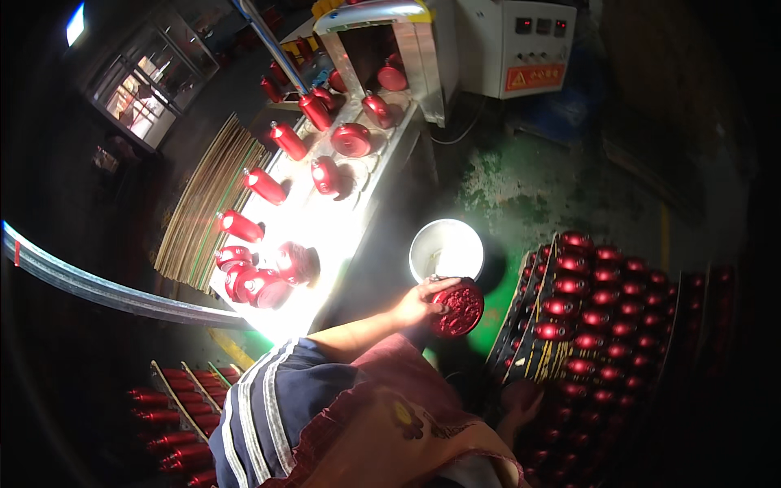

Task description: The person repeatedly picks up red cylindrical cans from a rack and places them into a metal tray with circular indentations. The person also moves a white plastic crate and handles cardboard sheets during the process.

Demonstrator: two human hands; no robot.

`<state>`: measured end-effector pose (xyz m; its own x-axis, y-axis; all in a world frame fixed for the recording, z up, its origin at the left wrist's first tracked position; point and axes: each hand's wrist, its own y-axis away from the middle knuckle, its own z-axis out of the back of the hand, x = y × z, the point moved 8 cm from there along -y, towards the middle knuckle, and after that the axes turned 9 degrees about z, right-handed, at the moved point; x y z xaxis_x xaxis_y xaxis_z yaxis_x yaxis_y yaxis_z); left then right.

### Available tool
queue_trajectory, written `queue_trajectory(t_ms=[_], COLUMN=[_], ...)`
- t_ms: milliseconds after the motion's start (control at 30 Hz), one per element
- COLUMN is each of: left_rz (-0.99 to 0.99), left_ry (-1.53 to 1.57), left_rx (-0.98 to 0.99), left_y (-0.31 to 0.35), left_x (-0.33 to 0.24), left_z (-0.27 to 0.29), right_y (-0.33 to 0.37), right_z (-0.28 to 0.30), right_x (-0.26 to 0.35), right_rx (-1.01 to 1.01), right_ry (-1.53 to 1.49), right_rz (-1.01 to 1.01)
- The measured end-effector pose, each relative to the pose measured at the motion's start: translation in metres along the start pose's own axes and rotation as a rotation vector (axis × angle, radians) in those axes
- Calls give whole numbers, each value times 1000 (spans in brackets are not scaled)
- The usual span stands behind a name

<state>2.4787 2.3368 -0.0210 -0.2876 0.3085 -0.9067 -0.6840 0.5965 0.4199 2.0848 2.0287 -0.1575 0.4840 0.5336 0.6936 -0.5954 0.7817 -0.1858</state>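
Left hand (419,299) outstretched, fingers clasping red embossed disc (458,307); right hand (521,404) low, grip unclear.

Wears a short-sleeved top, dark navy with pale grey-white stripes curving over the shoulder and sleeve (260,407); over it a reddish-pink apron (390,423), creased, with a small yellow-and-dark motif near the chest; forearms bare below the sleeve; no gloves on either hand.

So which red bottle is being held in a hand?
The red bottle beside the white bucket: its patterned bottom faces the camera, gripped by one hand. The others lie untouched.
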Motion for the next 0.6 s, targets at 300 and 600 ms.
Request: queue_trajectory(t_ms=[300, 600], left_rz=[128, 296], left_ry=[1217, 1547], left_rx=[238, 417], left_y=[-79, -153], left_x=[-2, 21], left_z=[131, 140], right_y=[-90, -157], right_z=[-121, -344], right_x=[228, 297], right_rx=[268, 494], right_ry=[-1416, -1810], right_rz=[-581, -1147])
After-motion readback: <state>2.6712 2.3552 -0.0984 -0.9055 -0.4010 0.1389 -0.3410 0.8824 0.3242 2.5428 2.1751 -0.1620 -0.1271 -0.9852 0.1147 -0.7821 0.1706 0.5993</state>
